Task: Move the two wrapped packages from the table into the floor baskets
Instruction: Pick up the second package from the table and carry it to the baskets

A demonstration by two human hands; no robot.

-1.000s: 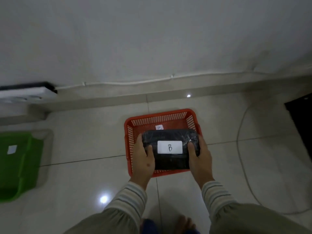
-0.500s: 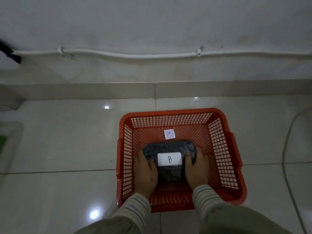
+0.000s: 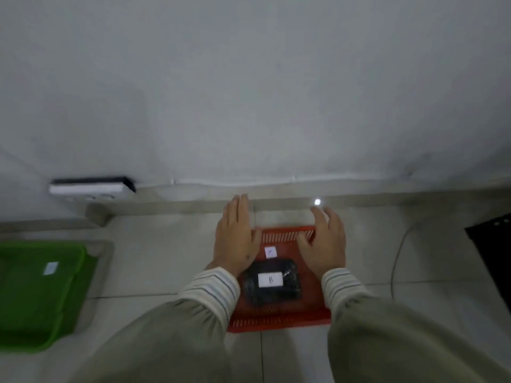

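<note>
Black wrapped package point(image 3: 270, 283): lies flat on the floor of the red basket, nearer its close wall, touched by neither hand.
Label on package point(image 3: 270, 280): white rectangle on the top face, marked "B".
Red basket point(image 3: 279, 317): perforated plastic, standing on the tiled floor, between the two sleeves.
Basket tag point(image 3: 270, 252): small white slip inside the basket, just beyond the package; its marking is too blurred to read.
Left hand point(image 3: 237, 239): above the basket's left side, palm down, fingers point(image 3: 240, 208) straight, close together, released and holding nothing.
Right hand point(image 3: 324, 241): above the basket's right side, palm down, fingers point(image 3: 320, 217) spread loosely, released and empty.
Sleeves point(image 3: 213, 286): striped cuffs under an olive outer layer.
Green basket point(image 3: 38, 288): on the floor well to the left, with a white slip point(image 3: 50, 268) on it; blurred.
Tiled floor point(image 3: 154, 261): pale and glossy, with a light reflection near the right fingertips.
Wall point(image 3: 249, 92): plain white, a thin cable running along its base.
Cord point(image 3: 398, 255): curves over the floor right of the red basket.
</note>
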